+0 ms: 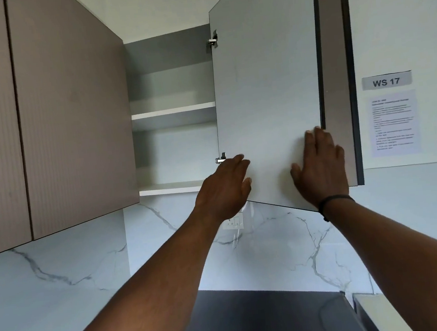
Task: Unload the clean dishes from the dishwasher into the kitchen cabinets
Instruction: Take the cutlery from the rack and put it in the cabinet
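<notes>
Up at the far cabinet door [266,92] I've got left hand [225,186] and right hand [319,164] flat, fingers straight, holding nothing; stiff hinged panel, best taken by its free edge

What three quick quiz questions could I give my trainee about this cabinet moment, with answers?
1. True or false: the cabinet door stands open.
2. Which hand lies flat on the door's inner face near its free edge: A) left hand, B) right hand, C) neither?
3. Fill in: the sign on the wall beside the cabinet reads "WS ___".

Key:
1. True; the shelves show behind it, and no dishes are visible on them.
2. B; the right hand, fingers straight, rests on the door, while the left hand reaches to the door's lower part near the bottom hinge.
3. 17, on the sign.
</notes>
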